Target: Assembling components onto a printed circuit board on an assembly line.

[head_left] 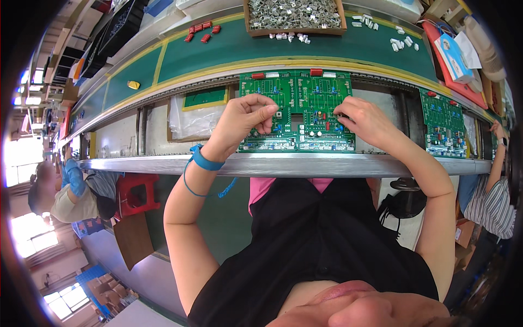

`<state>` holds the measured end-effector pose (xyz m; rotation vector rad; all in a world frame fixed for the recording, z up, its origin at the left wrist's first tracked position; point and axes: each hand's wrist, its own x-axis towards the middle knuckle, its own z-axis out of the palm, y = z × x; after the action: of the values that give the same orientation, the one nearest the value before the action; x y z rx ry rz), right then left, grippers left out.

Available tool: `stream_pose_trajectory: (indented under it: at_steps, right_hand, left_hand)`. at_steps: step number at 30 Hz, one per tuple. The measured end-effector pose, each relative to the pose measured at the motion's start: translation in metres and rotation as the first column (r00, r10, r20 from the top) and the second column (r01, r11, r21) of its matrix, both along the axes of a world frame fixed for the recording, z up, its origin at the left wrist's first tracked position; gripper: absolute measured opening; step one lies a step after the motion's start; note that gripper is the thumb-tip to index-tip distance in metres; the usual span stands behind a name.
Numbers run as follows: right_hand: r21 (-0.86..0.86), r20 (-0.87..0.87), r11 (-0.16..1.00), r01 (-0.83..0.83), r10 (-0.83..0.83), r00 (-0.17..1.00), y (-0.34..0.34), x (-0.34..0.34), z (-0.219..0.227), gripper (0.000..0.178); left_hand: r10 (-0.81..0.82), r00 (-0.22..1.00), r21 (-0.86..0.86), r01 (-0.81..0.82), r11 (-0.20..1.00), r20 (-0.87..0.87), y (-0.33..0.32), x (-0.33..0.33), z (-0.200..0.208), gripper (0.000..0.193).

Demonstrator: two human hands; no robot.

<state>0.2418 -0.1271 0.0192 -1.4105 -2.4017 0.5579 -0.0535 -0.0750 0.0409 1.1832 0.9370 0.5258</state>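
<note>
A green circuit board [297, 101] lies on the conveyor rails in front of me, carrying red, white and blue parts. My left hand [250, 113] hovers over its left side, thumb and fingertips drawn together; anything between them is too small or hidden to make out. A blue wrist strap [206, 158] circles the left wrist. Over the board's right part is my right hand [364, 118], its fingers bent into a pinch close to small blue and red components [325, 116]. Whether those fingertips hold a part cannot be seen.
A cardboard box of small metal parts [344, 22] stands beyond the rails. Red components [205, 38] and white components [402, 43] lie on the green bench. Another populated board [444, 124] sits at right. The metal conveyor edge [294, 165] runs before me; co-workers are at both sides.
</note>
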Motion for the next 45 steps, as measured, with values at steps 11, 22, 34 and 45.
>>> stream_pose_trajectory:
  at_steps: [11, 22, 34, 45]
  right_hand:
    - [-0.677, -0.627, 0.718, -0.163, -0.447, 0.638, 0.006, 0.022, 0.011, 0.027]
    - [-0.744, -0.515, 0.660, -0.107, -0.464, 0.720, 0.001, 0.032, 0.017, 0.026]
    - [-0.715, -0.508, 0.699, 0.027, -0.545, 0.667, -0.006, 0.026, 0.027, 0.012]
    - [-0.475, -0.427, 0.853, 0.215, -0.437, 0.792, -0.031, 0.037, 0.020, 0.012]
  left_hand:
    - [0.129, 0.907, 0.726, 0.230, 0.648, -0.402, -0.030, 0.018, -0.003, 0.018]
    - [0.216, 0.801, 0.829, 0.533, 0.168, -0.558, -0.032, 0.022, -0.025, 0.021]
    - [0.124, 0.847, 0.849, 0.490, 0.197, -0.517, -0.026, 0.033, -0.029, 0.020]
    - [0.355, 0.894, 0.960, 0.233, 0.158, -0.275, 0.068, 0.070, -0.019, 0.014]
